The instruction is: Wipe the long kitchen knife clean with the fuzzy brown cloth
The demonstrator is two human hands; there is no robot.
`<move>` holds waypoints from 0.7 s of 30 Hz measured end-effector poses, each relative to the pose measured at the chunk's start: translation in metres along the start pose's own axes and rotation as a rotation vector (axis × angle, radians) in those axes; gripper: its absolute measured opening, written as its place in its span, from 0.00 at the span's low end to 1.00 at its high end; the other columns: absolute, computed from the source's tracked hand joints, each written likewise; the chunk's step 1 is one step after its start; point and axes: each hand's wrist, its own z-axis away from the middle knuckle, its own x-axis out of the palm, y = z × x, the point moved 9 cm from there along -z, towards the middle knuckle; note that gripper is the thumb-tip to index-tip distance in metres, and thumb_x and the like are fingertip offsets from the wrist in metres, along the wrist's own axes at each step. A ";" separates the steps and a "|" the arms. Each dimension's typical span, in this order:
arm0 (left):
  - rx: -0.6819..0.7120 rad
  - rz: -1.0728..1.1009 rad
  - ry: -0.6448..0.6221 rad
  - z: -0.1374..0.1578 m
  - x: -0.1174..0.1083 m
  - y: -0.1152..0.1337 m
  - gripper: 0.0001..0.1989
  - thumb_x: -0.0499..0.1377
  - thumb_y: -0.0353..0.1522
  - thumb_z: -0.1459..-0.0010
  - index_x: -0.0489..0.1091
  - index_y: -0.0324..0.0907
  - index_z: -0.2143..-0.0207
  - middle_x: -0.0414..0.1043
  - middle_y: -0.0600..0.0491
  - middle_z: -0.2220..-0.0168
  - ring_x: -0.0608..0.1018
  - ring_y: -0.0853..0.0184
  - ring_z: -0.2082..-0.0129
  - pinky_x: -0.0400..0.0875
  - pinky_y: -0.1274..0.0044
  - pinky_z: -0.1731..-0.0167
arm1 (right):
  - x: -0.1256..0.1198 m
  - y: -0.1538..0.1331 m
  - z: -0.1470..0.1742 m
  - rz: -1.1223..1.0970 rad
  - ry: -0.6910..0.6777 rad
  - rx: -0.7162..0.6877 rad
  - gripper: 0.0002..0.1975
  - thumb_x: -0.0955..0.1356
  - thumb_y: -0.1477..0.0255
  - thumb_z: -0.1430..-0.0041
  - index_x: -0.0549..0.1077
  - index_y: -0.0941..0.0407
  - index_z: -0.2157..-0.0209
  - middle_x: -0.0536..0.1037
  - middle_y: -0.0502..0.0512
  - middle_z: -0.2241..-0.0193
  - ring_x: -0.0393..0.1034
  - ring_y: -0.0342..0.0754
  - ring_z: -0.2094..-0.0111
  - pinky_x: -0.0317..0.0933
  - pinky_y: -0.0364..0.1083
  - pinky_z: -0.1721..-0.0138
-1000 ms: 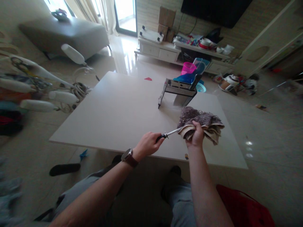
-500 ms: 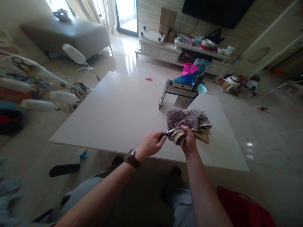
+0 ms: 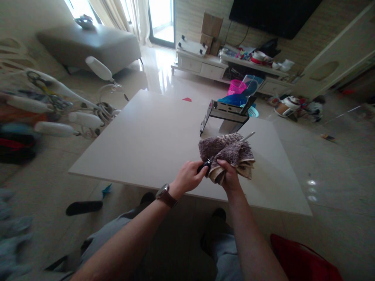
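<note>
Fingers closed tight, my left hand (image 3: 188, 177) had the black handle (image 3: 204, 168); my right hand (image 3: 231, 179) clutched the towel (image 3: 233, 155) folded about its rod (image 3: 249, 136), tip poking out beyond, over the white table (image 3: 131, 144), near the knife rack (image 3: 227, 110)!

Item 1: rod (image 3: 248, 136). Slim, straight, pale shaft; black handle (image 3: 206, 164) with a small shiny fitting at its upper end. Lies aslant, handle low and to the left, bare tip pointing away and to the right. Middle of shaft hidden in the cloth. Handle in the left hand (image 3: 190, 177).

Item 2: cloth (image 3: 230, 153). Shaggy pile, mottled purplish-brown; beige underside and edges. Folded in several layers, bunched, edges fanning out on the near and right sides. Wrapped about the shaft, near end against the handle. Gripped from below by the right hand (image 3: 231, 178), over the table (image 3: 140, 136).
</note>
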 end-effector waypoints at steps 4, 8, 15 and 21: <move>0.002 -0.005 0.006 0.001 -0.002 0.001 0.17 0.53 0.38 0.32 0.66 0.41 0.74 0.65 0.55 0.78 0.61 0.70 0.77 0.50 0.73 0.71 | 0.002 0.002 0.002 -0.015 0.027 0.031 0.14 0.79 0.71 0.61 0.76 0.56 0.70 0.82 0.50 0.71 0.80 0.51 0.63 0.76 0.48 0.60; -0.008 -0.006 -0.001 -0.002 -0.002 -0.002 0.18 0.53 0.38 0.31 0.66 0.41 0.74 0.66 0.55 0.78 0.62 0.70 0.76 0.50 0.73 0.71 | 0.000 0.005 -0.002 -0.013 0.062 0.044 0.14 0.78 0.71 0.62 0.76 0.57 0.70 0.82 0.51 0.71 0.79 0.50 0.67 0.76 0.46 0.63; -0.007 -0.057 -0.025 -0.004 0.006 -0.006 0.19 0.53 0.40 0.31 0.66 0.41 0.74 0.64 0.55 0.78 0.61 0.70 0.76 0.50 0.73 0.71 | -0.007 0.002 -0.015 -0.126 0.094 0.033 0.11 0.76 0.72 0.59 0.73 0.56 0.71 0.80 0.48 0.73 0.78 0.47 0.69 0.76 0.45 0.65; 0.057 -0.220 -0.067 -0.005 0.007 -0.006 0.19 0.52 0.43 0.31 0.69 0.42 0.71 0.65 0.54 0.78 0.60 0.69 0.78 0.47 0.72 0.73 | -0.026 -0.022 -0.021 -0.203 0.212 -0.058 0.11 0.74 0.74 0.57 0.72 0.55 0.70 0.79 0.46 0.73 0.76 0.43 0.71 0.74 0.42 0.68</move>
